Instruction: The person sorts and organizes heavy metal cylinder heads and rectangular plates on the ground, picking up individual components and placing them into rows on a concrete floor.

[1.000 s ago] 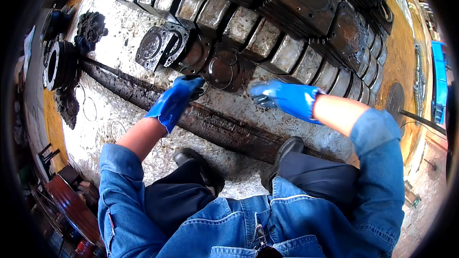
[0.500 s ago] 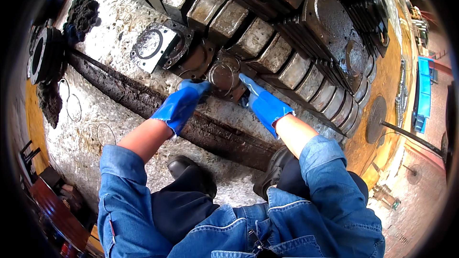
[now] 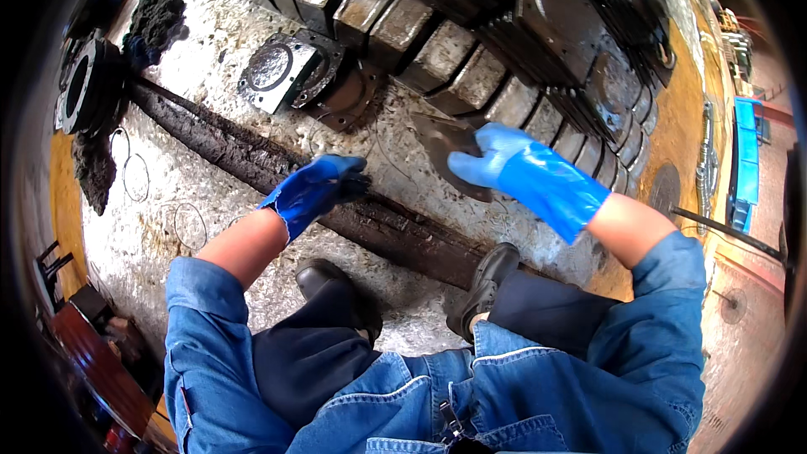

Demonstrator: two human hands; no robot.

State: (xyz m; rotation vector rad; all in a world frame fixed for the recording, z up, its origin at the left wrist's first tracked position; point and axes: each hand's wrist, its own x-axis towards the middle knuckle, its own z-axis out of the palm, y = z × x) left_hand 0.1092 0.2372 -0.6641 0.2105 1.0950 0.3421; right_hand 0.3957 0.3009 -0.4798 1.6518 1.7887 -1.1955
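Dark greasy metal plate point(image 3: 445, 147) lifted off the floor at centre, pinched at its right edge by blue-gloved right hand point(image 3: 496, 160), left hand point(image 3: 315, 189) fingers loosely curled, holding nothing, above a grimy rail point(image 3: 252, 160), row of square metal blocks point(image 3: 454, 76) beyond, flanged housing point(image 3: 282, 76) far left.

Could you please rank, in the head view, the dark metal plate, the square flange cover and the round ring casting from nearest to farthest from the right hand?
1. Dark metal plate: held in the right hand.
2. Square flange cover: up and left.
3. Round ring casting: far left edge.
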